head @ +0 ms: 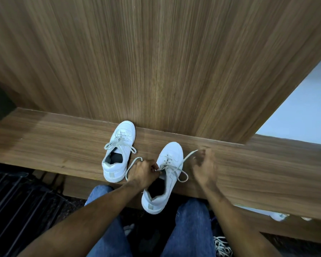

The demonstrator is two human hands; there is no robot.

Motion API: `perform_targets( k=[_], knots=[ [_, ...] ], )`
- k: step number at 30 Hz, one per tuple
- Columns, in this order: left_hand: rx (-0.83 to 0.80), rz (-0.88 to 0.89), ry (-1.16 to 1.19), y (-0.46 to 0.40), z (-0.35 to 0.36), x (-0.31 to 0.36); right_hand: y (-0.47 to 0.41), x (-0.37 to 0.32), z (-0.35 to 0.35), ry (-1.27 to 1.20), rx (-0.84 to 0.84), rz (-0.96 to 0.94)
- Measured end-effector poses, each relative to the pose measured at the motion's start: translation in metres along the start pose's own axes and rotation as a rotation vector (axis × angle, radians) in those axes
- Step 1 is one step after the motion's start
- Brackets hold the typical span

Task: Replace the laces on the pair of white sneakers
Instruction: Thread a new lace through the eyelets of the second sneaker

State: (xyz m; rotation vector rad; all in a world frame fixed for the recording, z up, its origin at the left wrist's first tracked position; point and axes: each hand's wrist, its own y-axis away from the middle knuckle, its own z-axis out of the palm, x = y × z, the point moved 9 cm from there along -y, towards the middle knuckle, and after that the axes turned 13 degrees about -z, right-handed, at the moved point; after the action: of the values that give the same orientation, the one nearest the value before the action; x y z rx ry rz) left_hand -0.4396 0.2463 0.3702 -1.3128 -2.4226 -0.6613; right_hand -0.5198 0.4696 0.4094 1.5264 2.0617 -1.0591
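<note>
1. Pinching the lace [176,166] of the near sneaker [164,175], the left hand [144,172] has its fingers curled around the strand close to the shoe's opening.
2. The right hand [204,166] is blurred; it is at the far end of the same lace, just right of the shoe's toe, and its fingers seem to hold this end, but I cannot tell for sure.
3. The near sneaker lies on the wooden bench [248,169] with its toe pointing away from the person, and its heel sticks out over the front edge of the bench.
4. One loop of its lace lies on the bench at the right side of the shoe, another loop hangs out to the left of the left hand.
5. The second sneaker [120,151] stands to the left and farther back, its toe touching the upright wooden panel [156,62], and its lace is tied in a bow.
6. Below the bench the person's knees in blue jeans [191,230] are visible.
7. Some pale laces [221,246] lie on the dark floor beside the right knee.
</note>
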Motion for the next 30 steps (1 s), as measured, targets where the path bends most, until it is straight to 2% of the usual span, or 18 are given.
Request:
perform_targets(
  k=[4,6,8,10,11,14,16,18,20,22,23,28,30],
  knots=[
    [-0.015,-0.014,0.006,-0.004,0.001,-0.002,0.041,-0.029,0.065,0.182,-0.475,-0.316],
    [-0.020,-0.018,-0.010,-0.005,0.001,-0.002,0.050,-0.035,0.080,0.218,-0.547,-0.327],
    [-0.024,-0.017,-0.027,-0.005,0.001,0.000,0.045,-0.035,0.081,0.217,-0.520,-0.284],
    [-0.029,-0.016,-0.024,-0.006,-0.001,0.000,0.033,-0.032,0.072,0.059,-0.440,-0.181],
    [-0.034,-0.012,-0.019,-0.007,-0.001,0.000,0.022,-0.027,0.060,-0.111,-0.345,-0.081],
    [-0.038,-0.012,-0.023,-0.007,0.000,-0.002,-0.013,-0.009,0.011,-0.648,0.109,0.210],
    [-0.030,-0.016,-0.027,-0.007,0.000,-0.003,-0.034,0.007,-0.015,-0.784,0.332,0.247],
    [-0.027,0.001,-0.032,-0.007,0.002,-0.001,-0.042,0.025,-0.029,-0.723,0.414,0.240],
    [-0.029,0.007,-0.030,-0.007,0.002,-0.001,-0.039,0.032,-0.030,-0.419,0.304,0.193],
    [-0.036,0.002,-0.025,-0.007,0.003,-0.002,-0.026,0.034,-0.010,-0.038,0.026,0.126],
    [-0.035,0.000,-0.024,-0.008,0.003,-0.002,-0.016,0.032,0.004,0.073,-0.095,0.082],
    [-0.030,-0.003,-0.034,-0.009,0.004,-0.004,0.040,-0.011,0.073,0.139,-0.529,-0.270],
    [-0.028,0.006,-0.036,-0.009,0.004,-0.004,0.046,-0.021,0.081,0.146,-0.549,-0.316]
  ],
)
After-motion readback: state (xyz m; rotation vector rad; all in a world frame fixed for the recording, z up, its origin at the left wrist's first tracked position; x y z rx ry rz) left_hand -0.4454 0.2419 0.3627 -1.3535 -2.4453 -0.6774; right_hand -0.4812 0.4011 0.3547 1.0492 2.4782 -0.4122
